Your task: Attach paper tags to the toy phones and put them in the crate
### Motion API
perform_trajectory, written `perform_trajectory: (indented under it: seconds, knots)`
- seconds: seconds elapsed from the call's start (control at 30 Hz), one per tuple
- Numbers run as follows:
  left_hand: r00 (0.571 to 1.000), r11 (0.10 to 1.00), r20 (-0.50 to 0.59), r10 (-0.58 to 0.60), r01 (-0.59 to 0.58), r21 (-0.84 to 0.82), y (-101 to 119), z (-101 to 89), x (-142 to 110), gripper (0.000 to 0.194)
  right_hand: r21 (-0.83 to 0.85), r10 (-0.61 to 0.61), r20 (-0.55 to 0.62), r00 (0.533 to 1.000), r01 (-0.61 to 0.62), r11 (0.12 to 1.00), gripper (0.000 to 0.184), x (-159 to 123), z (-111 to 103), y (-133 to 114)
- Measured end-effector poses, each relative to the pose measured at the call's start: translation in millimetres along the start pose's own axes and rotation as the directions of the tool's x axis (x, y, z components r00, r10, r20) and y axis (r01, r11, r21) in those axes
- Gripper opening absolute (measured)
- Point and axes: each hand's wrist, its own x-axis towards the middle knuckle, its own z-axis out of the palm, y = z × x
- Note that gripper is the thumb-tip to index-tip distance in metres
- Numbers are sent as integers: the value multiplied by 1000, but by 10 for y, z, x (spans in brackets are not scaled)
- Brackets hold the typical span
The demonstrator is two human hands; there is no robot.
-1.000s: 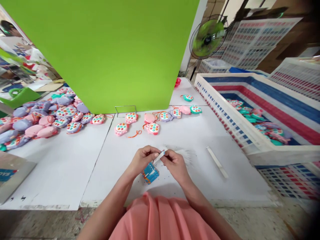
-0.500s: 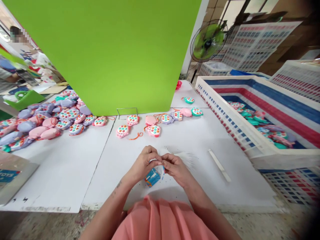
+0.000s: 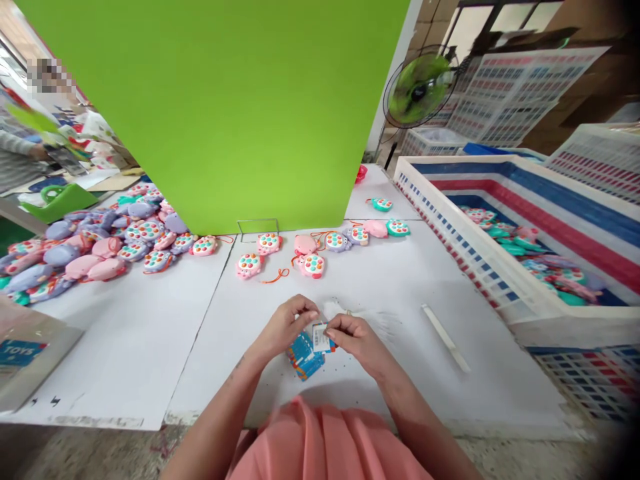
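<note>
My left hand point(image 3: 286, 327) and my right hand point(image 3: 356, 338) meet near the front of the white table point(image 3: 400, 293). Both pinch a small stack of blue printed cards point(image 3: 304, 353). The top card point(image 3: 321, 338) shows a white face with a barcode, held between my right thumb and fingers. A bunch of thin clear plastic fasteners point(image 3: 370, 315) lies just beyond my right hand. Small pink, purple and teal toy game consoles point(image 3: 313, 265) with orange cords lie further back.
A large pile of the same toys point(image 3: 100, 243) covers the table's left. A big white, red and blue crate point(image 3: 505, 220) with more toys stands at right. A white strip point(image 3: 446, 329) lies right of my hands. A green board point(image 3: 225, 113) and fan point(image 3: 419, 90) stand behind.
The white card that stuck up edge-on between my fingers now lies flat, face up, on the blue stack. My hands have dropped slightly lower toward the table.
</note>
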Motion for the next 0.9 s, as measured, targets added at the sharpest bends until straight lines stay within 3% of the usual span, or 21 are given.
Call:
perform_trajectory:
  seconds: [0.03, 0.1, 0.17, 0.27, 0.37, 0.57, 0.77, 0.9]
  knots:
    - [996, 989, -63, -70, 78, 125, -103, -53, 47, 17, 7, 8, -12, 1000, -8, 1000, 20, -7, -6, -2]
    - [937, 886, -266, -225, 311, 343, -351, -191, 141, 20, 10, 29, -43, 999, -28, 1000, 19, -25, -23, -2]
    - [873, 810, -394, -289, 442, 385, -612, -337, 215, 25, 5, 44, -67, 997, -43, 999, 20, -47, -39, 3]
    - [798, 717, -494, -345, 563, 410, -914, -480, 284, 24, -1, 54, -72, 996, -54, 999, 21, -68, -50, 14]
    - [758, 661, -539, -368, 621, 422, -1061, -499, 333, 25, -7, 59, -81, 995, -59, 998, 22, -73, -50, 24]
    - [705, 613, -595, -386, 678, 406, -1132, -453, 400, 30, -29, 68, -91, 994, -71, 997, 22, -73, -78, 52]
    - [688, 643, -602, -404, 682, 348, -1209, -436, 382, 25, -39, 69, -89, 994, -73, 997, 22, -76, -80, 67]
    - [692, 714, -577, -434, 654, 249, -1244, -457, 380, 20, -43, 76, -88, 993, -80, 996, 22, -74, -70, 56]
